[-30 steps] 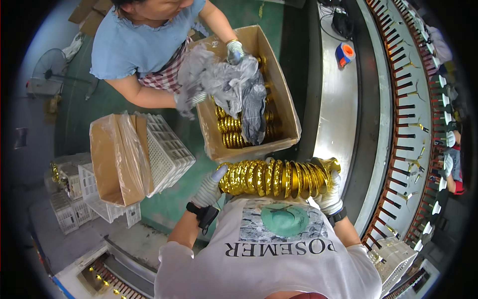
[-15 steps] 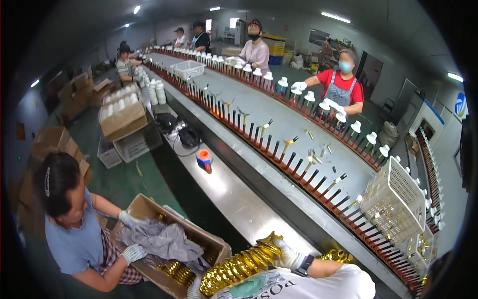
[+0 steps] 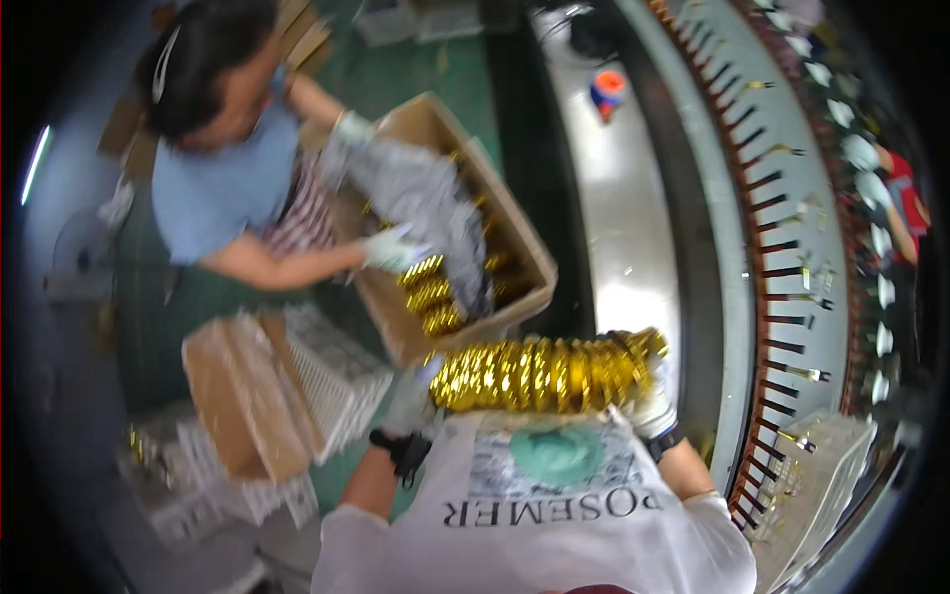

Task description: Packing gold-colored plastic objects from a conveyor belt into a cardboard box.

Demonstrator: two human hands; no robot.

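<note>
A long row of shiny gold cup-like pieces (image 3: 544,374), nested into one another, lies crosswise in front of my chest. My gloved left hand (image 3: 404,404) presses on its left end, and my gloved right hand (image 3: 651,411) closes around the other end; both hands' fingers are partly hidden. Just beyond the row stands an open cardboard box (image 3: 520,233) holding more gold stacks (image 3: 432,297) and a crumpled grey plastic sheet (image 3: 435,213). A co-worker's gloved hand (image 3: 394,249) rests by those stacks, while the other (image 3: 353,129) is at the sheet.
To the right runs a metal ledge (image 3: 633,228), with an orange and blue container (image 3: 607,91) on it, beside a conveyor with upright dark pegs (image 3: 782,319). A white crate (image 3: 816,495) stands near right. Another cardboard box (image 3: 233,396) lies at the left, and the co-worker (image 3: 223,188) is beyond it.
My view has swung down and to the left. The gold row, slanting before, is now level across my chest between both hands. The co-worker's lower hand has moved toward the gold stacks.
</note>
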